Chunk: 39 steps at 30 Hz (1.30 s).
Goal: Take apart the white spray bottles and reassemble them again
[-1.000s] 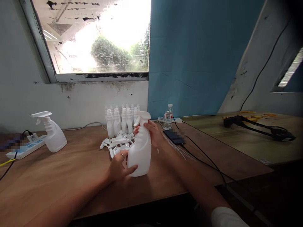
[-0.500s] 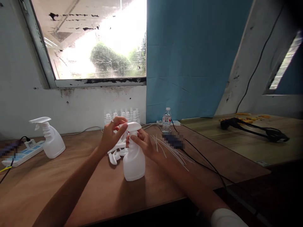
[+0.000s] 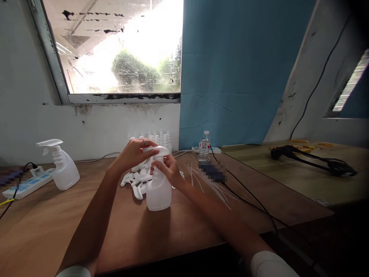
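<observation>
Spray bottle (image 3: 158, 190) — smooth white plastic, upright.

**Bright window, worn walls**

I see a wooden counter (image 3: 57, 215) against a scuffed white wall (image 3: 109, 123). A window (image 3: 121, 50) above it glares with daylight and greenery, beside a blue sheet (image 3: 236, 69). A paler table (image 3: 311, 173) stands right.
</observation>
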{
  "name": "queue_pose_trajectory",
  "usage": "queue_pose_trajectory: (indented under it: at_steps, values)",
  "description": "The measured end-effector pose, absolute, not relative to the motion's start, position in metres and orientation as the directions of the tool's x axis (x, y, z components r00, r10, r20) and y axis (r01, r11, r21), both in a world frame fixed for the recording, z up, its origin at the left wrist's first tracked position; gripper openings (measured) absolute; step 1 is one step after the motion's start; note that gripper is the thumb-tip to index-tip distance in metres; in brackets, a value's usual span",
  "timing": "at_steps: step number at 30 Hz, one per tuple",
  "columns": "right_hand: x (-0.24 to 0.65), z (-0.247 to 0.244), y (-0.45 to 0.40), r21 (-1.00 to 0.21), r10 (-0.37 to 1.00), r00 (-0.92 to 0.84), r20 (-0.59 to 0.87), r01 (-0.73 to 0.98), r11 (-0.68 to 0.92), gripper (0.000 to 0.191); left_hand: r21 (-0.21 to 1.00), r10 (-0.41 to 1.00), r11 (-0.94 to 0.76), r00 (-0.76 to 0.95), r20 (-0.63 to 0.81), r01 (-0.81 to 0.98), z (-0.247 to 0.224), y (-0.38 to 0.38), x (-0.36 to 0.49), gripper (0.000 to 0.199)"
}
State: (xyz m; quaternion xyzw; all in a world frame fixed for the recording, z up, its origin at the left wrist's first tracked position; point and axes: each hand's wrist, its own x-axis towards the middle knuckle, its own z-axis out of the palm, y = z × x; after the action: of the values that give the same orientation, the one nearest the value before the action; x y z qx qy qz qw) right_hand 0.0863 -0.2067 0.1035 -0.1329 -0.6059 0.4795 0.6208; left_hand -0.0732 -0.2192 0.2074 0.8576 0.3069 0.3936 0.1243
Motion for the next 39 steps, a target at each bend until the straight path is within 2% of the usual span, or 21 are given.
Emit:
queue_pose_trajectory:
  at_steps: [2, 5, 9, 12, 16, 19, 23, 28, 34, 37, 39]
  values:
    - [0.086, 0.104, -0.207, -0.745, 0.756, -0.199, 0.624, -0.443, 0.499, 0.043, 0.449, 0.619, -0.785, 0.498, 0.607, 0.427, 0.207, -0.219, -0.073, 0.035]
    - [0.086, 0.106, -0.208, -0.749, 0.74, -0.251, 0.624, -0.463, 0.474, 0.038, 0.451, 0.622, -0.782, 0.495, 0.606, 0.43, 0.206, -0.218, -0.073, 0.035]
    - [0.086, 0.111, -0.211, -0.776, 0.758, -0.222, 0.613, -0.346, 0.527, 0.031, 0.442, 0.62, -0.784, 0.505, 0.6, 0.436, 0.206, -0.218, -0.075, 0.035]
    - [0.084, 0.113, -0.212, -0.783, 0.764, -0.245, 0.598, -0.385, 0.489, 0.032, 0.444, 0.635, -0.77, 0.492, 0.595, 0.458, 0.207, -0.218, -0.076, 0.035]
    - [0.084, 0.115, -0.213, -0.808, 0.779, -0.251, 0.575, -0.324, 0.492, 0.032, 0.453, 0.647, -0.762, 0.501, 0.575, 0.463, 0.207, -0.219, -0.078, 0.032]
    - [0.085, 0.115, -0.214, -0.796, 0.767, -0.288, 0.573, -0.418, 0.437, 0.033, 0.446, 0.649, -0.759, 0.499, 0.574, 0.474, 0.207, -0.22, -0.079, 0.033]
    - [0.087, 0.114, -0.215, -0.805, 0.766, -0.279, 0.58, -0.343, 0.484, 0.032, 0.448, 0.647, -0.761, 0.506, 0.57, 0.469, 0.208, -0.221, -0.078, 0.035]
    - [0.088, 0.11, -0.215, -0.773, 0.741, -0.3, 0.601, -0.455, 0.443, 0.031, 0.451, 0.656, -0.754, 0.498, 0.568, 0.478, 0.207, -0.221, -0.078, 0.034]
    - [0.084, 0.114, -0.213, -0.786, 0.757, -0.253, 0.602, -0.355, 0.506, 0.033, 0.476, 0.669, -0.743, 0.506, 0.545, 0.47, 0.21, -0.224, -0.078, 0.034]
    - [0.086, 0.116, -0.212, -0.804, 0.771, -0.276, 0.574, -0.367, 0.468, 0.035, 0.482, 0.664, -0.747, 0.505, 0.551, 0.457, 0.208, -0.222, -0.075, 0.033]
    - [0.091, 0.118, -0.211, -0.83, 0.779, -0.333, 0.531, -0.389, 0.399, 0.034, 0.53, 0.664, -0.747, 0.487, 0.568, 0.4, 0.2, -0.218, -0.07, 0.035]
